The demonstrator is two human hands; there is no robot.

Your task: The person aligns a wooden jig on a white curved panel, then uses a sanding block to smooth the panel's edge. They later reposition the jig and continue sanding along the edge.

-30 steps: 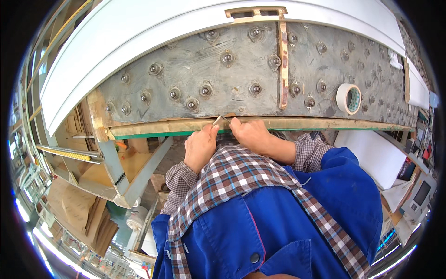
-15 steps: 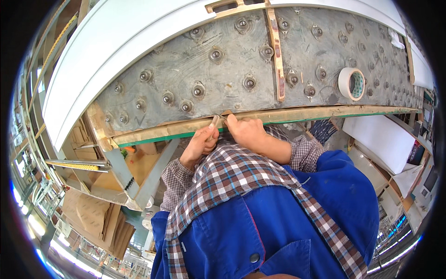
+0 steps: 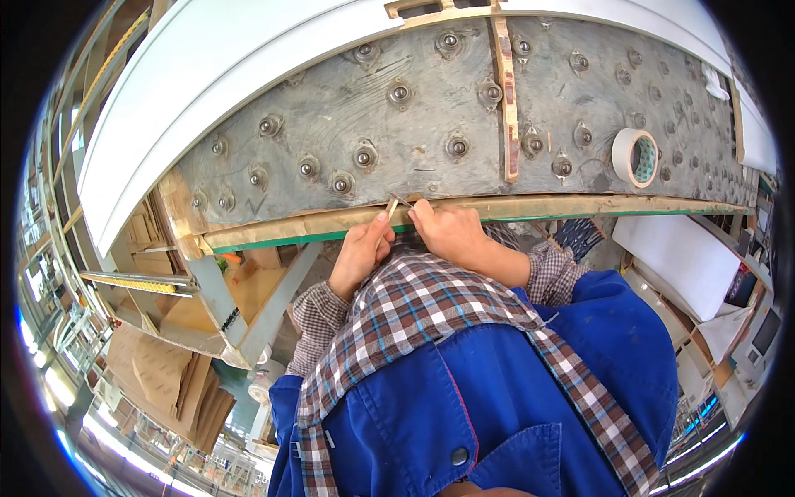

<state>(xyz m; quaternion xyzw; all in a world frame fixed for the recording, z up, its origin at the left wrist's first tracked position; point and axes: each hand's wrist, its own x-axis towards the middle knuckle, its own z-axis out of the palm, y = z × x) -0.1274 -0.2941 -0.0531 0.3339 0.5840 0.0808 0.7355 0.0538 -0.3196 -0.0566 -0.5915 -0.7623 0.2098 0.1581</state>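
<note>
Close together at the near edge of the grey table (image 3: 464, 178), both my hands are closed. My left hand (image 3: 361, 251) pinches a short, thin pale stick (image 3: 392, 206) that points up and away from me. A slim dark metal piece, like a small blade (image 3: 403, 201), sticks out of my right hand (image 3: 451, 235) and meets the stick near its tip. The fingers cover most of that metal piece, so its kind is not certain. Under the hands runs the table's taped wooden edge strip (image 3: 513, 207) with a green lower border.
Ball rollers (image 3: 364, 155) stud the tabletop. A roll of tape (image 3: 623, 157) stands on its right part. White panels (image 3: 207, 70) lie across the far side, near a wooden strip (image 3: 506, 99). Cardboard sheets (image 3: 157, 377) are at lower left, a white board (image 3: 679, 257) at right.
The view has shifted slightly, so the table and my hands appear a little to the right. Stick and metal piece stay in my hands, their crossing now plainer to see.
</note>
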